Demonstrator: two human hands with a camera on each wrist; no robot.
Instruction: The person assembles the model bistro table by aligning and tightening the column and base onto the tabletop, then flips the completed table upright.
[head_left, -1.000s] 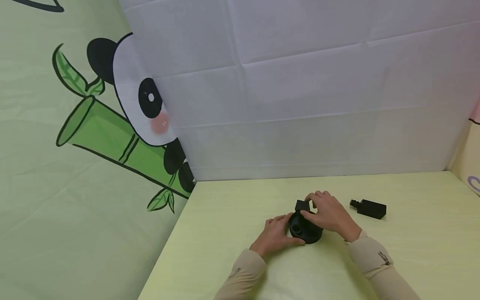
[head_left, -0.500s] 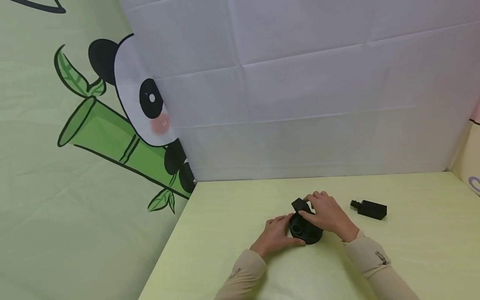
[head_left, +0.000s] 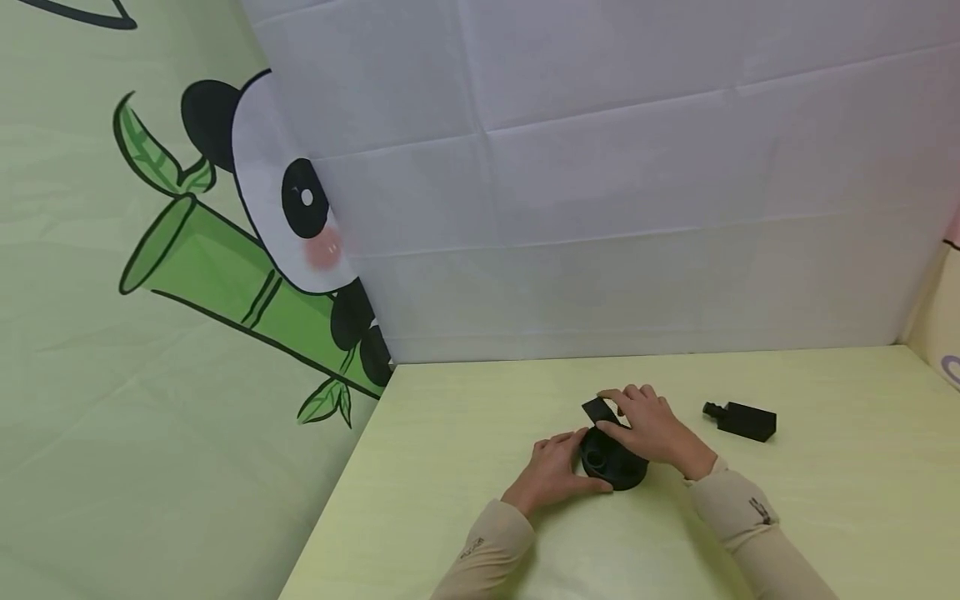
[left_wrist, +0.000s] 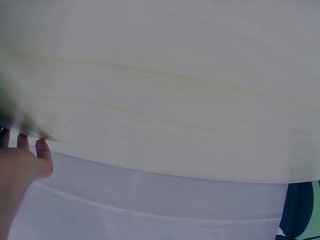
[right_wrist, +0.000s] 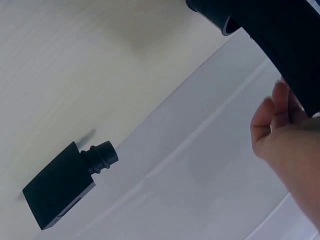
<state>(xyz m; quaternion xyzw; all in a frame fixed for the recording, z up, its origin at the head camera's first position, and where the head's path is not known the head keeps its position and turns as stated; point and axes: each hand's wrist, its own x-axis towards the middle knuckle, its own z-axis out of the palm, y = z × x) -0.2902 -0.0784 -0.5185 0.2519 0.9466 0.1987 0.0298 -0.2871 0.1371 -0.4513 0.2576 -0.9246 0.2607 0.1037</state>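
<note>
A round black base with a raised ring stands on the table in the head view. Fingers and thumb of my left hand grip its left side. My right hand pinches a black rectangular block at the back of the base, the block leaning left. The right wrist view shows a large dark part beside my right hand. In the left wrist view only part of my left hand shows, and what it holds is mostly out of frame.
A second black block with a ribbed neck lies on the pale yellow table, right of my right hand; the right wrist view shows this block too. A white cloth hangs behind the table, with a panda-print cloth at left.
The block in my right hand has tilted over to the left, and my right hand has shifted slightly left with it. My left hand stays around the base.
</note>
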